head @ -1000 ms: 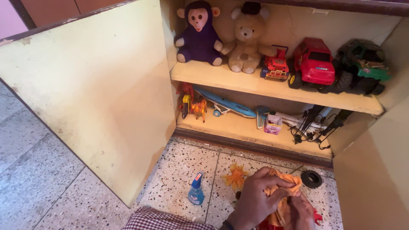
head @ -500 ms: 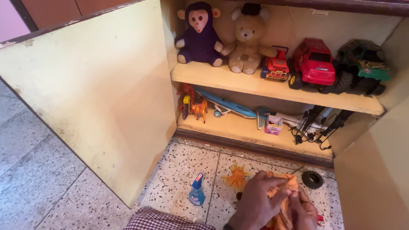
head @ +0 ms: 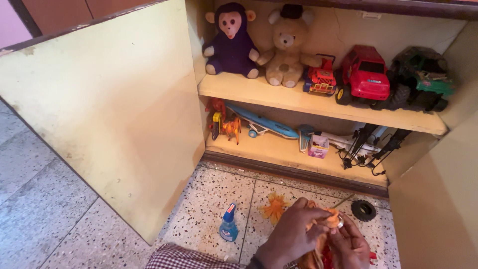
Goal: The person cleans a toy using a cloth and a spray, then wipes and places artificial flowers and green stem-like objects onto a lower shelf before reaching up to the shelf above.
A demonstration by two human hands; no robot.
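Both hands have bunched the orange cloth (head: 318, 234) tighter around a small object

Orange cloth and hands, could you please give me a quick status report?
Left hand and right hand both gripping the orange cloth, low over the floor. Blue spray bottle stands to their left, black toy wheel to their right. Nothing between them and the open cupboard.

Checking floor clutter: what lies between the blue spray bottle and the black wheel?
In the head view, an orange star-shaped toy and both hands, left and right, gripping an orange cloth.
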